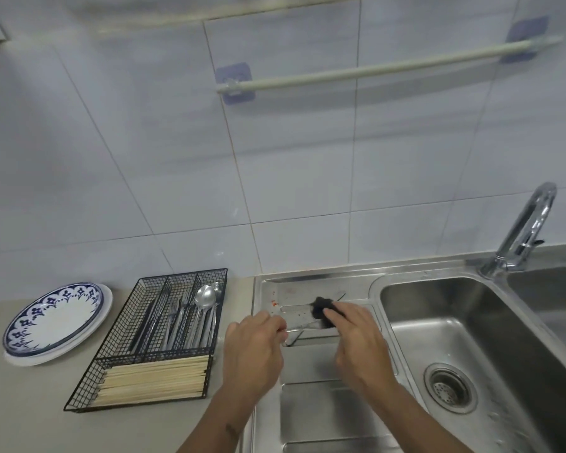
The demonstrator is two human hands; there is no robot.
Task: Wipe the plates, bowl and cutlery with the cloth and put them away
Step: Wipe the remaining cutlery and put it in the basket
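My left hand point(254, 346) grips one end of a thin metal piece of cutlery point(303, 327) over the steel draining board point(311, 416). My right hand point(356, 338) holds a dark cloth point(322, 310) wrapped around the cutlery's other end. Which kind of cutlery it is cannot be made out. On the counter at the left lies a white plate with a blue patterned rim point(51, 318), stacked on a plain white plate point(105, 317). Beside them stands a black wire cutlery tray point(190, 279) with spoons point(205, 299), forks and, in its front section, wooden chopsticks point(154, 379).
A steel sink basin point(464, 328) with a round drain point(450, 387) lies to the right, with a chrome tap point(523, 230) behind it. A white towel rail point(386, 68) is fixed to the tiled wall. Small red specks point(274, 302) mark the draining board's far left.
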